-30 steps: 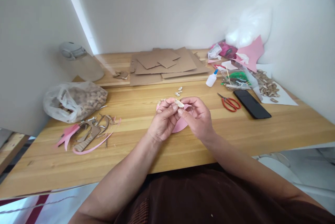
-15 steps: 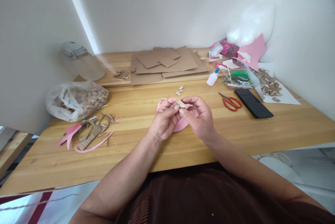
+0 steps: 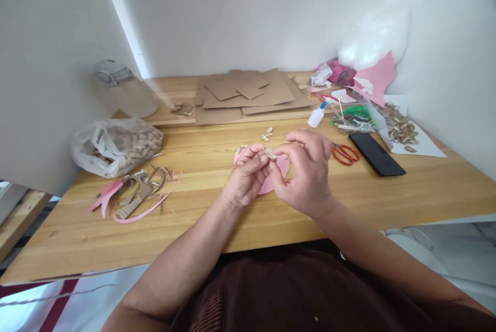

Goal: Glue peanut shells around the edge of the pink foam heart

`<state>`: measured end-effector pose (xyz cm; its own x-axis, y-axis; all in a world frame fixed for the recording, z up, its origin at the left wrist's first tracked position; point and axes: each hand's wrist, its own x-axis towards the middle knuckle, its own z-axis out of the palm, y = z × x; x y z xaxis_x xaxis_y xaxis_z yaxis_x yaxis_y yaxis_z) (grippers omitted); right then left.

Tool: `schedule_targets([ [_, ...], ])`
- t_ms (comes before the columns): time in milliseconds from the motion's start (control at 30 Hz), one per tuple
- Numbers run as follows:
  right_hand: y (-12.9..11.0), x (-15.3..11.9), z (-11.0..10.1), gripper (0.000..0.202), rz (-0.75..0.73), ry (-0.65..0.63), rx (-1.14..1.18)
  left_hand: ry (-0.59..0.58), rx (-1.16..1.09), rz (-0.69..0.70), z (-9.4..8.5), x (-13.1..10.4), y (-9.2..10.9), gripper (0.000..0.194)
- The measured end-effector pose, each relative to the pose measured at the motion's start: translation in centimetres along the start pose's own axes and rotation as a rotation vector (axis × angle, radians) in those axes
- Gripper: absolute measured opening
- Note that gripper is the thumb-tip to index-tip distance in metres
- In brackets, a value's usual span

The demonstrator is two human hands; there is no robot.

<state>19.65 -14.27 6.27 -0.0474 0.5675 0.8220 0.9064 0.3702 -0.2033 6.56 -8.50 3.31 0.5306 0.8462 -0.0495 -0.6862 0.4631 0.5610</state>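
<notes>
Over a pink paper disc [image 3: 284, 168], my left hand [image 3: 248, 174] pinches a peanut shell [image 3: 269, 152] between thumb and fingers. My right hand [image 3: 306, 171] has its thumb and index fingertip at the shell's right end, closed on it, with its other fingers raised. Behind the hands lie a few loose shell pieces [image 3: 267, 134] on the wooden tabletop. More small shells [image 3: 242, 147] sit at the disc's upper left edge. The hands cover part of the disc.
On the left are a plastic bag of peanuts [image 3: 124, 146] and cardboard and pink paper scraps [image 3: 141, 195]. Cardboard sheets [image 3: 248, 91] lie behind. To the right are a glue bottle [image 3: 316, 116], red-handled scissors [image 3: 346, 154], a phone [image 3: 376, 154] and shells [image 3: 403, 127] on white paper.
My right hand has turned and its fingers have lifted and spread, with thumb and index staying at the shell. My left hand keeps its hold. The view has shifted slightly.
</notes>
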Motion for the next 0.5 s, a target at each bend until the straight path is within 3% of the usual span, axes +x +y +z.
schedule_targets([
  [300, -0.05, 0.39, -0.17, 0.038, 0.141, -0.064, 0.126, -0.017, -0.005, 0.001, -0.02, 0.03, 0.01, 0.028],
  [500, 0.40, -0.27, 0.49, 0.025, 0.366, -0.133, 0.428, -0.004, -0.003, -0.003, -0.01, 0.04, 0.03, 0.026],
])
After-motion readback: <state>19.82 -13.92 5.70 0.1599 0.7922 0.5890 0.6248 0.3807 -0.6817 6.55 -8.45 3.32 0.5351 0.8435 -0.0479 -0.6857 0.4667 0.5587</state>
